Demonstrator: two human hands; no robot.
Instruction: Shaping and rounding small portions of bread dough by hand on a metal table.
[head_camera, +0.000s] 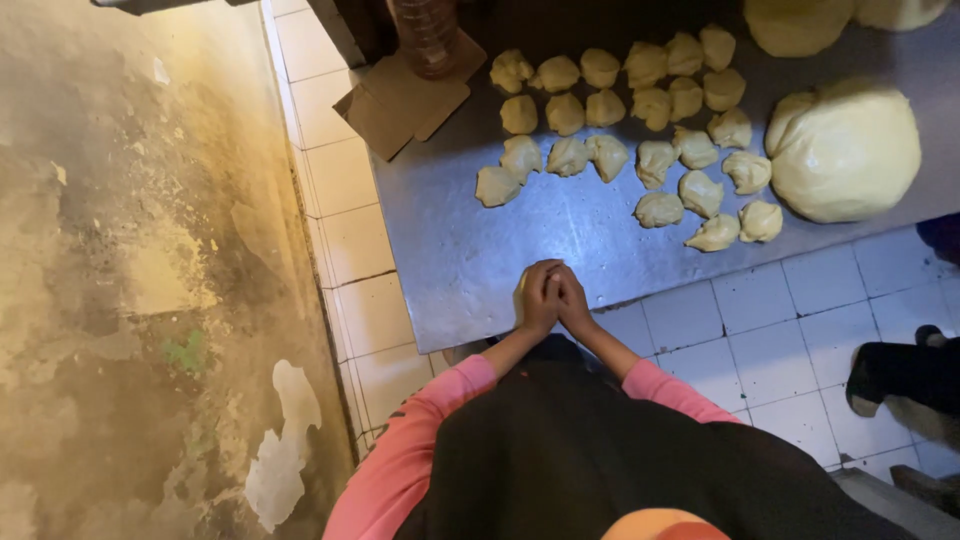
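We press our left hand (540, 297) and right hand (571, 300) together at the near edge of the grey metal worktop (450, 250), palms folded around a small pale yellow dough piece (521, 296) that peeks out on the left side; both grips are closed on it. Our pink sleeves angle inward from the elbows. Farther back on the worktop lie many small pale dough portions (620, 130) in loose rows, with a large round dough mound (845, 150) to their right. Brown cardboard pieces (400, 100) sit at the far left corner.
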